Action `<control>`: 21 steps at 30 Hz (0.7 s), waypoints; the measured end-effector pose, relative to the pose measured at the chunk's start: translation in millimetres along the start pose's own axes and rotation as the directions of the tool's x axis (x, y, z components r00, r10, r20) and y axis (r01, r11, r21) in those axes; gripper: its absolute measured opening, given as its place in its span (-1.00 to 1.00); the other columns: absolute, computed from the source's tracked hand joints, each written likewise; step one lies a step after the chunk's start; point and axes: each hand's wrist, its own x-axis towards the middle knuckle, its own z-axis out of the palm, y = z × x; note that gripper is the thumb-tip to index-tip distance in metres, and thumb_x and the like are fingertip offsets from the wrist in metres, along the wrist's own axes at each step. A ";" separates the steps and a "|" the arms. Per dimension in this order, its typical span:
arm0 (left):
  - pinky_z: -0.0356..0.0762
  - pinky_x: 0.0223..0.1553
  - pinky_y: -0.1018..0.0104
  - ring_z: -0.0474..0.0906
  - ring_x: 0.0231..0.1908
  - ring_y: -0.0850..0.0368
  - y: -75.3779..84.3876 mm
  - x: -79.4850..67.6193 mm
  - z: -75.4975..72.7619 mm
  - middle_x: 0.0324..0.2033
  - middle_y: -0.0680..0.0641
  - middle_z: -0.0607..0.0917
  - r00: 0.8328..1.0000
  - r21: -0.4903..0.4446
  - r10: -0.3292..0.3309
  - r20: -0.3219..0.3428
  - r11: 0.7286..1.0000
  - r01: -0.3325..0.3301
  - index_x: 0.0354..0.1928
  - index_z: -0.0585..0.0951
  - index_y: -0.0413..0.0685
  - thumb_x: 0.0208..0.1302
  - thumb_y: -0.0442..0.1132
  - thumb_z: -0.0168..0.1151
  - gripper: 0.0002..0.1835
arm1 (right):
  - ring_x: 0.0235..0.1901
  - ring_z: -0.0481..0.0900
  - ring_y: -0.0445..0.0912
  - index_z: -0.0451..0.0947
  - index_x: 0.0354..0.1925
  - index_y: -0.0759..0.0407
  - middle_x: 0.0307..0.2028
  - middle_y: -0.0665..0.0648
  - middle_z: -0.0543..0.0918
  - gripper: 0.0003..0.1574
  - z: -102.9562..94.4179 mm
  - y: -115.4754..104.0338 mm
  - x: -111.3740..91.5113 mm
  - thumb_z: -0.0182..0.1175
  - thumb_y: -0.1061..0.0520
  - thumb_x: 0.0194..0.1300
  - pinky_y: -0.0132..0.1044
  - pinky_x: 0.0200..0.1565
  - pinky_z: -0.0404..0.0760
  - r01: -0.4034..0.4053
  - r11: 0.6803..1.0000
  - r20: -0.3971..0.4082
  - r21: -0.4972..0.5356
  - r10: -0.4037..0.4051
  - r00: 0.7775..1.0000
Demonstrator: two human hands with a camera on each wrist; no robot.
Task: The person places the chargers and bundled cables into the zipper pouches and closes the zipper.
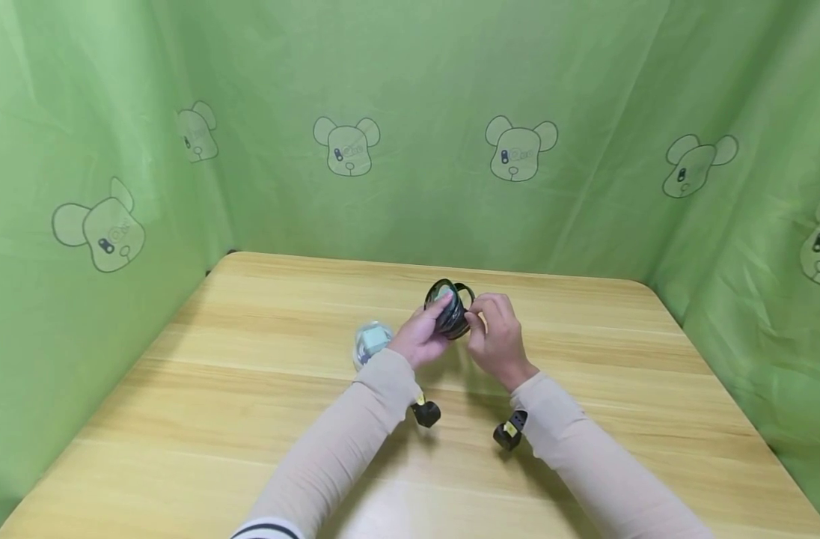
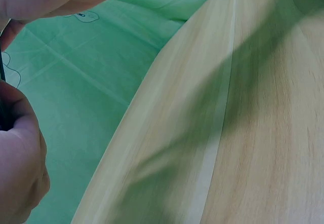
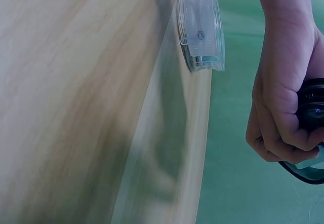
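Observation:
Above the table, my left hand (image 1: 423, 337) grips a glossy black object with round, ring-like loops (image 1: 456, 320); its exact kind is unclear. Its thumb lies over the front ring, where something pale blue-green shows. On the other side my right hand (image 1: 499, 337) pinches the object's edge between thumb and bent fingers. In the right wrist view, the left hand (image 3: 281, 87) is curled round the black object (image 3: 310, 107). Only part of both hands shows in the left wrist view. A clear round container (image 1: 372, 340) with something pale blue inside sits beside the left hand.
A light wooden table (image 1: 262, 419) lies under both arms. Green curtains (image 1: 423, 67) with printed bear heads stand behind it and along both sides. Small black cameras (image 1: 426, 413) hang below the wrists.

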 end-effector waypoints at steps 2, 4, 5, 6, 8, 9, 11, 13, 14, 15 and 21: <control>0.60 0.00 0.28 0.56 -0.12 0.05 0.2 0.1 -0.7 -0.13 -0.16 0.58 1.000 0.006 0.002 0.007 1.000 -0.002 0.16 0.38 -0.25 0.36 -0.23 0.20 -0.58 | -0.30 0.46 0.16 0.41 -0.43 0.37 -0.36 0.29 0.51 -0.85 -0.2 0.2 0.0 0.20 0.47 0.06 -0.08 -0.19 0.56 0.000 1.000 0.005 -0.001 0.000 1.000; 0.60 0.01 0.27 0.55 -0.07 0.04 0.6 0.0 -1.1 -0.13 -0.15 0.58 1.000 0.014 0.008 0.017 1.000 -0.008 0.16 0.39 -0.24 0.36 -0.23 0.20 -0.59 | -0.30 0.47 0.16 0.41 -0.43 0.36 -0.36 0.29 0.51 -0.84 -0.5 0.3 0.1 0.21 0.47 0.05 -0.08 -0.20 0.56 0.002 1.000 0.010 -0.001 -0.002 1.000; 0.60 0.01 0.27 0.54 -0.05 0.03 0.7 0.1 -1.3 -0.13 -0.15 0.58 1.000 0.017 0.011 0.021 1.000 -0.011 0.16 0.39 -0.24 0.36 -0.24 0.20 -0.60 | -0.30 0.47 0.16 0.41 -0.43 0.36 -0.36 0.29 0.51 -0.84 -0.4 0.4 0.2 0.21 0.47 0.05 -0.08 -0.20 0.56 0.000 1.000 0.010 0.000 0.000 1.000; 0.60 0.01 0.26 0.54 -0.05 0.03 0.9 0.2 -1.4 -0.14 -0.15 0.58 1.000 0.018 0.014 0.025 1.000 -0.015 0.15 0.39 -0.24 0.36 -0.25 0.19 -0.61 | -0.30 0.47 0.16 0.41 -0.43 0.36 -0.36 0.29 0.51 -0.84 -0.5 0.5 0.4 0.21 0.47 0.06 -0.08 -0.20 0.56 -0.001 1.000 0.011 0.000 0.001 1.000; 0.61 -0.01 0.26 0.55 -0.07 0.04 1.4 0.3 -1.6 -0.14 -0.15 0.59 0.999 0.025 0.019 0.033 0.999 -0.020 0.12 0.41 -0.23 0.37 -0.25 0.18 -0.64 | -0.31 0.47 0.16 0.41 -0.43 0.36 -0.37 0.28 0.51 -0.84 -0.4 0.8 0.7 0.20 0.48 0.06 -0.08 -0.20 0.56 -0.002 1.000 0.009 0.003 0.002 1.000; 0.61 -0.01 0.26 0.56 -0.10 0.05 1.6 0.3 -1.6 -0.15 -0.15 0.59 0.999 0.028 0.022 0.038 0.999 -0.023 0.11 0.42 -0.24 0.37 -0.26 0.17 -0.66 | -0.31 0.47 0.15 0.41 -0.43 0.35 -0.37 0.28 0.51 -0.84 -0.4 0.8 0.8 0.20 0.47 0.06 -0.09 -0.21 0.55 -0.004 1.000 0.007 0.003 0.004 1.000; 0.62 -0.02 0.26 0.58 -0.16 0.07 2.1 0.2 -1.8 -0.14 -0.15 0.59 0.999 0.037 0.025 0.046 0.999 -0.026 0.09 0.43 -0.23 0.38 -0.27 0.16 -0.68 | -0.31 0.47 0.15 0.41 -0.42 0.34 -0.37 0.27 0.51 -0.84 -0.4 0.9 1.0 0.19 0.47 0.06 -0.08 -0.22 0.56 -0.006 1.000 0.005 0.000 0.006 1.000; 0.62 -0.03 0.26 0.59 -0.19 0.08 2.6 -0.3 -2.1 -0.12 -0.15 0.58 0.999 0.045 0.025 0.047 0.999 -0.027 0.08 0.43 -0.21 0.38 -0.27 0.16 -0.70 | -0.31 0.47 0.14 0.41 -0.42 0.34 -0.37 0.26 0.51 -0.85 -0.8 1.0 1.0 0.19 0.46 0.07 -0.08 -0.22 0.56 -0.010 1.000 0.005 -0.003 0.010 1.000; 0.62 -0.03 0.25 0.59 -0.19 0.07 2.9 -0.4 -2.3 -0.11 -0.16 0.58 0.999 0.046 0.024 0.046 0.999 -0.026 0.09 0.42 -0.21 0.37 -0.27 0.17 -0.69 | -0.31 0.47 0.14 0.41 -0.42 0.34 -0.37 0.26 0.51 -0.86 -0.9 1.0 0.9 0.19 0.45 0.08 -0.09 -0.21 0.56 -0.013 1.000 0.009 -0.003 0.013 1.000; 0.62 -0.03 0.24 0.59 -0.18 0.07 3.2 -0.6 -2.4 -0.08 -0.17 0.57 0.999 0.051 0.023 0.044 0.998 -0.025 0.10 0.41 -0.20 0.37 -0.27 0.17 -0.67 | -0.31 0.47 0.14 0.41 -0.42 0.33 -0.37 0.26 0.51 -0.86 -1.0 0.8 1.0 0.19 0.45 0.08 -0.10 -0.21 0.56 -0.014 1.000 0.009 -0.002 0.014 1.000; 0.62 -0.02 0.22 0.56 -0.10 0.03 4.7 -1.2 -3.4 0.20 -0.30 0.42 0.999 0.072 0.013 0.039 0.997 -0.016 0.21 0.32 -0.18 0.35 -0.27 0.19 -0.55 | -0.31 0.47 0.14 0.41 -0.42 0.34 -0.37 0.27 0.51 -0.83 -0.8 0.8 0.6 0.20 0.48 0.04 -0.13 -0.19 0.56 -0.014 1.000 0.013 0.009 0.014 1.000</control>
